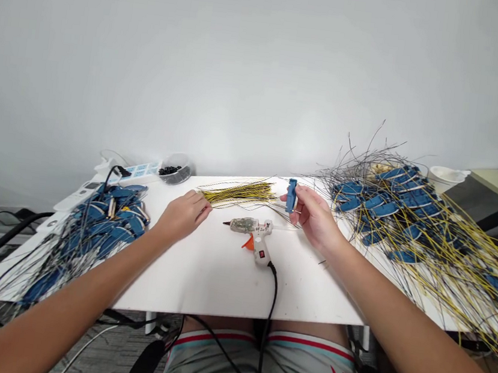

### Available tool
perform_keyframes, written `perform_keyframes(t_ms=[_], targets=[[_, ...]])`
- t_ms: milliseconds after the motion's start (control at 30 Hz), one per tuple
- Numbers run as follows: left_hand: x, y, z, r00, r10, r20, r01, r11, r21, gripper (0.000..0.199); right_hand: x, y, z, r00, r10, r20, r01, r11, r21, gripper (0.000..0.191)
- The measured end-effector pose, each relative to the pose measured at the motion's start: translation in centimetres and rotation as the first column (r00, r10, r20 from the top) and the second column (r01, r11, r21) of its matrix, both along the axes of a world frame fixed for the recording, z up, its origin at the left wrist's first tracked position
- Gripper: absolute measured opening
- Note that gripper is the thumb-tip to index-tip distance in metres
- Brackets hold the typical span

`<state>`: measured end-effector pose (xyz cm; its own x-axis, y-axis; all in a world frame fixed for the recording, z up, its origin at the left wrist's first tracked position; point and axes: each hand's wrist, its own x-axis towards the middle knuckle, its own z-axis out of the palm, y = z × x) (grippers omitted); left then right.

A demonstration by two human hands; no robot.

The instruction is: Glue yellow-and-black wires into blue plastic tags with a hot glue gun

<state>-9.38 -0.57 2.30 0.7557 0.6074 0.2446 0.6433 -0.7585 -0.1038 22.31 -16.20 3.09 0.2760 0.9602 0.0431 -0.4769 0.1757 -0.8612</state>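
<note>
Right hand [315,217] pinches one blue connector [291,195], partly hidden; left hand [184,216] touches the yellow-black wire bundle [239,193], grip unclear; one glue gun [254,240] between; left heap [106,223] and right heap [391,207] uncountable.

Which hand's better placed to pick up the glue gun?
Probably the left hand: it looks empty, at the end of the yellow-and-black wire bundle, near the hot glue gun. The right hand holds a blue plastic part.
</note>
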Motion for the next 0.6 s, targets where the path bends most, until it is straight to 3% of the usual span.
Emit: perform_keyframes(t_ms=[133,300,433,533,600], targets=[[-0.3,0.8,-0.3,0.998,0.025,0.059,-0.018,0.993,-0.113,0.039,0.2,0.1,-0.2,1.000,0.002,0.000,-0.002,1.000,0.004,0.041],[-0.5,1.7,0.1,0.924,0.171,0.341,-0.085,0.963,-0.255,0.034,0.1,0.0,0.1,1.000,0.005,-0.011,-0.005,1.000,0.008,0.040],[0.7,3.5,3.0,0.873,0.119,0.472,-0.024,0.979,-0.201,0.033,0.0,0.1,0.0,1.000,-0.019,-0.021,0.019,1.000,-0.004,0.041],[3.1,6.1,5.6,0.880,0.098,0.464,-0.072,0.995,-0.074,0.033,0.3,0.4,-0.3,0.999,-0.012,-0.038,0.012,1.000,-0.011,0.040],[4.9,8.1,6.3,0.887,0.126,0.445,-0.115,0.992,-0.051,0.030,0.7,0.5,-0.2,0.995,-0.005,-0.098,0.003,1.000,-0.013,0.038]])
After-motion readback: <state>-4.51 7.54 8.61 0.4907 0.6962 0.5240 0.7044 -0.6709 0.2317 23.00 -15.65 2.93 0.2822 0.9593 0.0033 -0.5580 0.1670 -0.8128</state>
